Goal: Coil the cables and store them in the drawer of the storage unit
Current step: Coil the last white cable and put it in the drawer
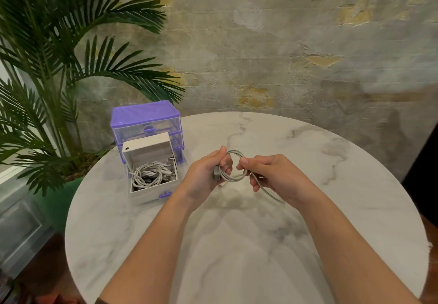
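**Entry: grey cable, part-coiled, held over the desk — risks on hand**

- Item 1, grey cable (233,167): held in the air above the marble desk (308,232), right of the drawer. About 2 loops are formed; a loose tail runs down and right from under the right hand.
- Item 2, left hand (208,173): fingers curled round the gathered loops, with a plug end showing at the palm.
- Item 3, right hand (267,175): thumb and fingers pinched on the cable at the loop's right side, feeding the next turn.
- Item 4, drawer (154,180): pulled out in front of the purple storage unit (145,123), already holding a heap of white cables (148,173). A white box lid (147,149) appears to stand propped at its back.

Risks, as judged:
1. Loops may spring open if the left grip slackens while the right hand shifts along the tail; the cable looks stiff enough to unwind.
2. The free tail may drag or snag on the desk edge and pull the coil out of shape.
3. The drawer looks fairly full; an untidy coil may tangle with the heap or keep the drawer from sliding shut.
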The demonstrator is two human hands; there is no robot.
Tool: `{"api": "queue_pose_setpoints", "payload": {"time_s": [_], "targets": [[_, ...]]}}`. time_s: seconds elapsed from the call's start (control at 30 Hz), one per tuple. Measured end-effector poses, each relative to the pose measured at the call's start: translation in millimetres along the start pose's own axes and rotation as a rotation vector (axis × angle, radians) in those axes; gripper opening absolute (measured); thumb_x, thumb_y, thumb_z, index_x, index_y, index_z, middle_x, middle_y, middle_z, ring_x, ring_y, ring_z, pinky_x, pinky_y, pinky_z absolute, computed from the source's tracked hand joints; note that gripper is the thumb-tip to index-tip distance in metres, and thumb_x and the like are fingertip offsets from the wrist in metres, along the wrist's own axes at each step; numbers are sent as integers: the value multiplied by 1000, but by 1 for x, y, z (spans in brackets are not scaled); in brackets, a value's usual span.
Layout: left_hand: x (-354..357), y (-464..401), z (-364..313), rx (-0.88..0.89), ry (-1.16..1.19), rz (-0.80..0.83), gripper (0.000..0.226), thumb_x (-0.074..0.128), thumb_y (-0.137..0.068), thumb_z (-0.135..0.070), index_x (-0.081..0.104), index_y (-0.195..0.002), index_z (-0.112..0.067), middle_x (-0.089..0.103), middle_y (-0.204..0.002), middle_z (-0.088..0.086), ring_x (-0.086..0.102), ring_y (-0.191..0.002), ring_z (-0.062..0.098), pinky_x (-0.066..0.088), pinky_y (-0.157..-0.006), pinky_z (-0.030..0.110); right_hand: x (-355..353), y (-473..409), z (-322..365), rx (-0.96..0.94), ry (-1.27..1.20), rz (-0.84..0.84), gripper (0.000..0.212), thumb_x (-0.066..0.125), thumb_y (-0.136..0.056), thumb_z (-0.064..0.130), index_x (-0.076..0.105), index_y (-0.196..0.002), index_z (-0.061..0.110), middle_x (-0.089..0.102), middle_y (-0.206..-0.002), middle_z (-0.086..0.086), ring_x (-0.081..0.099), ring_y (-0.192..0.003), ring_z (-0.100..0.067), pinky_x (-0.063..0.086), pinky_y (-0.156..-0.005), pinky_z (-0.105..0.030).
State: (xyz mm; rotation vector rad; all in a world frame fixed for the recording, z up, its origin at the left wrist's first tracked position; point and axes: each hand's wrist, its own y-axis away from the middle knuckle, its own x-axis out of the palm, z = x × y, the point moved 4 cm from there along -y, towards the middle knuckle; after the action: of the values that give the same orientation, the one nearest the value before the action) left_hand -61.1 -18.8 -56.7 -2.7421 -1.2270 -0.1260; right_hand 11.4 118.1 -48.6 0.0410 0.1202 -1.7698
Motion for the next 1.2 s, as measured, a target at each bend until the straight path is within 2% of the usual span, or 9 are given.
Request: {"api": "queue_pose_setpoints", "payload": {"time_s": [0.2,0.43,0.57,0.7,0.8,0.93,1.0,1.1,1.2], "targets": [[-1,-1,-1,-7,-306,-130,36,40,-100,-47,64,-85,-24,44,-82,-3,38,-73,11,36,-75,27,-4,-4,0,-105,65,-170,20,69,-88,20,76,-80,3,55,-75,-4,54,-53,-16,47,-53,-20],[-9,-8,2,-37,-98,-156,23,48,-100,-18,67,-111,-23,54,-86,-6,48,-78,9,38,-67,21,-13,-9,-6,-127,228,-331,19,69,-89,20,75,-77,7,61,-79,-7,54,-49,-12,53,-52,-26],[-7,-6,-1,-83,29,-232,20,63,-91,-25,73,-105,-15,64,-90,-1,57,-78,9,44,-69,20,-14,-12,-9,-159,581,-448,32,65,-91,30,72,-78,1,59,-85,-12,59,-71,-29,53,-69,-42],[-5,-7,2,-85,-2,-246,26,70,-86,-29,74,-108,-16,70,-91,-4,61,-80,6,46,-71,17,-12,-11,-6,-177,805,-506,36,58,-96,31,72,-81,2,56,-86,-5,55,-76,-23,45,-70,-36],[-1,-7,5,-34,-51,-214,33,71,-85,-14,69,-117,-18,72,-85,-4,64,-77,1,46,-72,11,-13,-11,-6,-157,608,-461,32,63,-93,30,73,-79,3,59,-79,-9,58,-65,-22,53,-63,-35],[2,-8,2,83,-120,-273,37,74,-81,-11,68,-117,-20,69,-74,-7,62,-68,-5,44,-68,8,-12,-5,-4,-72,182,-304,22,68,-90,25,76,-79,7,60,-61,-1,52,-45,-11,47,-50,-19],[0,-8,-1,133,-179,-336,35,77,-79,-17,71,-112,-25,53,-62,-12,50,-59,-2,39,-68,11,-12,-4,-3,-54,88,-261,23,69,-89,25,77,-79,6,61,-63,-2,52,-50,-15,48,-53,-23],[-4,-8,-2,143,-210,-376,31,81,-75,-22,73,-103,-33,28,-72,-7,34,-64,7,35,-67,16,-10,-2,-1,-41,10,-206,25,69,-89,24,76,-82,2,60,-63,-1,51,-52,-16,48,-53,-24],[-4,-8,0,121,-169,-342,29,81,-74,-18,72,-98,-32,60,-91,-6,58,-87,13,48,-85,25,-6,1,1,-51,-37,-151,26,67,-90,23,75,-86,-2,57,-55,2,49,-49,-14,47,-52,-21]]}}
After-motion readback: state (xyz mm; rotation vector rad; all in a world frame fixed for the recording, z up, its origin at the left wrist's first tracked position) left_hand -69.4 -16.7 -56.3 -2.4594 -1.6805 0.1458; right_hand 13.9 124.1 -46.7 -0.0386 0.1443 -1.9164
